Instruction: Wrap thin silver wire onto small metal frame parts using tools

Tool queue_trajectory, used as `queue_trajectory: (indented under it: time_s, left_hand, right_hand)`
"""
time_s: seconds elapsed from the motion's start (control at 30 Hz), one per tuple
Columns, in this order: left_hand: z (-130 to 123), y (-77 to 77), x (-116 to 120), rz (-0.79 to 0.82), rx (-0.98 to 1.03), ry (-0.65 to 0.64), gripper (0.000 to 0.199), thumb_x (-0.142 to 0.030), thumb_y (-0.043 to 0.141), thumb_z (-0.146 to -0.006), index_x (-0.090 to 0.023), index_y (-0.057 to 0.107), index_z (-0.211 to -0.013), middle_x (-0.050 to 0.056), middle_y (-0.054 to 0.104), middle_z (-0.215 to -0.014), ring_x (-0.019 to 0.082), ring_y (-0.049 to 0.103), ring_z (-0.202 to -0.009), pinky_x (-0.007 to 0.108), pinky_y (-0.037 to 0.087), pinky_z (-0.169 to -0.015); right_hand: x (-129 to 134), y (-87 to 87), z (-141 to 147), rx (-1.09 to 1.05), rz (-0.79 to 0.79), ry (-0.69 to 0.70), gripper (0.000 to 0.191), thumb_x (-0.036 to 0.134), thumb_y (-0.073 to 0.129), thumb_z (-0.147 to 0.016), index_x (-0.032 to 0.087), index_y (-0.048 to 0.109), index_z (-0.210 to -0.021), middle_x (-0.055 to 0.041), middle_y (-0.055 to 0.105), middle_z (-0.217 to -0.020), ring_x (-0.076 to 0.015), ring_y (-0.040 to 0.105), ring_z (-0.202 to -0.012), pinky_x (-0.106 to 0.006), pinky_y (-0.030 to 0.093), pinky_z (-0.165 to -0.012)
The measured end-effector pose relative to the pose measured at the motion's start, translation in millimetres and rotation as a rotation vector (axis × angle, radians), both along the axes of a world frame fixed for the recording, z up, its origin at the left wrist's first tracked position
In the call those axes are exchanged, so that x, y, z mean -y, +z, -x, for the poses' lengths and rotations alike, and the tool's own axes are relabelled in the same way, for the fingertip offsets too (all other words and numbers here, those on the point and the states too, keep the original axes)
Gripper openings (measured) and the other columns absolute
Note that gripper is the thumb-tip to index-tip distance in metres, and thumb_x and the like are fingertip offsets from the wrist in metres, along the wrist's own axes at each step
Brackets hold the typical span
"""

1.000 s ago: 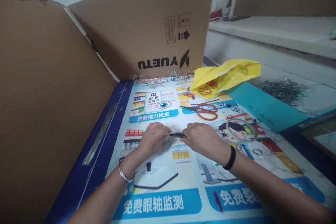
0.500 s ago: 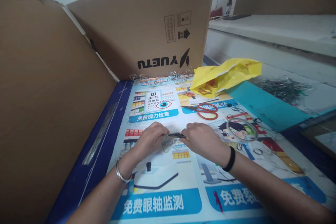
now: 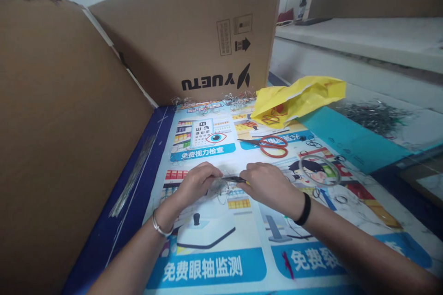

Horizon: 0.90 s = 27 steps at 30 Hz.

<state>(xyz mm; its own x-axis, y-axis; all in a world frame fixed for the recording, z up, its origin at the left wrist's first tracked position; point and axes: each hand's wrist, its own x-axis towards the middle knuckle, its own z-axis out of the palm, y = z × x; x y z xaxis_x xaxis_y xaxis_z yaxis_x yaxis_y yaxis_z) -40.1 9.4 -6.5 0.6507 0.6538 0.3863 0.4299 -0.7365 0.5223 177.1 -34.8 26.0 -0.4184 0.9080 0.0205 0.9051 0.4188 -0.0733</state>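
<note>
While the pliers (image 3: 233, 179) are being gripped by their yellow handle in the closed right hand (image 3: 270, 186), their dark tip is being aimed at the left hand (image 3: 199, 184), above the middle of the printed sheet (image 3: 242, 230). Thin wire (image 3: 222, 190) is being pinched by the closed left fingers, its loops being spread beside the tip; whether it is being clamped by the jaws cannot be told. The hands are being kept apart, only the pliers' tip being seen between them. Beyond them, orange-handled scissors (image 3: 273, 146) are being borne by the sheet, as is a clear ring (image 3: 320, 170) to the right. Farther back, a yellow bag (image 3: 301, 97) is being overlooked by a cardboard panel (image 3: 207, 32), and a wire heap (image 3: 372, 117) is being seen at right.
</note>
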Motion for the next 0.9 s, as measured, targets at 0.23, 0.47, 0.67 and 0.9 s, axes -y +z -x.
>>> queue_trajectory:
  time_s: [0.23, 0.47, 0.67, 0.9]
  left_hand:
    - [-2.3, 0.3, 3.4, -0.002, 0.014, 0.07, 0.015, -0.006, 0.05, -0.08, -0.018, 0.059, -0.084, 0.003, 0.066, -0.081, 0.013, 0.061, -0.077, 0.025, 0.049, -0.07]
    - [-1.1, -2.8, 3.7, 0.013, 0.035, 0.093, 0.015, -0.007, 0.051, -0.08, -0.018, 0.059, -0.085, 0.002, 0.066, -0.082, 0.012, 0.062, -0.077, 0.024, 0.05, -0.07]
    - [-2.0, -4.9, 3.6, 0.031, 0.075, 0.102, 0.014, -0.007, 0.05, -0.079, -0.018, 0.059, -0.082, 0.002, 0.067, -0.08, 0.013, 0.063, -0.076, 0.025, 0.051, -0.068]
    - [-3.7, -5.9, 3.9, 0.008, 0.079, 0.109, 0.015, -0.005, 0.051, -0.078, -0.018, 0.059, -0.076, 0.002, 0.067, -0.078, 0.013, 0.063, -0.074, 0.026, 0.051, -0.068]
  right_hand:
    - [1.1, 4.5, 1.3, 0.029, 0.039, -0.018, 0.029, 0.038, 0.047, -0.086, 0.017, 0.067, -0.083, -0.0087, 0.064, -0.081, -0.0208, 0.061, -0.078, -0.028, 0.04, -0.065]
    - [1.1, 4.4, 0.9, 0.034, 0.041, -0.016, 0.029, 0.037, 0.045, -0.087, 0.018, 0.066, -0.084, -0.0085, 0.064, -0.083, -0.0212, 0.061, -0.079, -0.028, 0.04, -0.065]
    - [1.3, 4.7, 1.0, 0.018, 0.045, -0.026, 0.029, 0.038, 0.046, -0.086, 0.018, 0.067, -0.083, -0.0084, 0.064, -0.082, -0.0206, 0.06, -0.079, -0.028, 0.039, -0.066]
    - [0.2, 7.0, -3.4, 0.026, -0.016, -0.025, 0.03, 0.038, 0.045, -0.086, 0.018, 0.067, -0.082, -0.0083, 0.064, -0.082, -0.0214, 0.06, -0.079, -0.029, 0.039, -0.065]
